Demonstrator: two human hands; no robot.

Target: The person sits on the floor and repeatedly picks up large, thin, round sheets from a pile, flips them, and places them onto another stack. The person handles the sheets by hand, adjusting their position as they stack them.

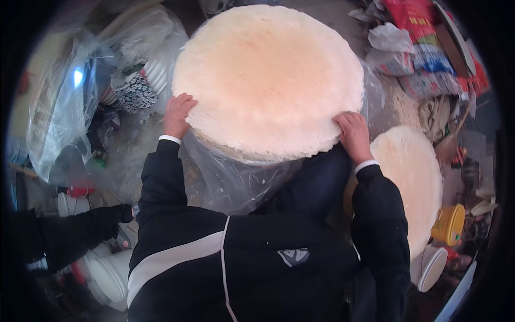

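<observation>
A very large, thick round disc point(265, 80), pale at the rim and light brown in the middle, fills the view in front of me. It looks like a giant flatbread, with a rough, crumbly edge. My left hand point(177, 114) grips its near left rim, fingers on top and the thumb hidden. On the near right rim, my right hand point(354, 131) holds on the same way. Clear plastic sheeting point(237, 185) hangs below the near edge. A second pale disc point(406, 177) stands to my right, partly behind my right arm.
Filled plastic bags point(430, 60) are heaped at the far right. A yellow bucket point(448, 225) and a white bucket point(430, 267) sit at the lower right. White lidded buckets point(108, 277) and another person's dark sleeve point(80, 233) are at lower left. Plastic wrap point(60, 108) covers things at left.
</observation>
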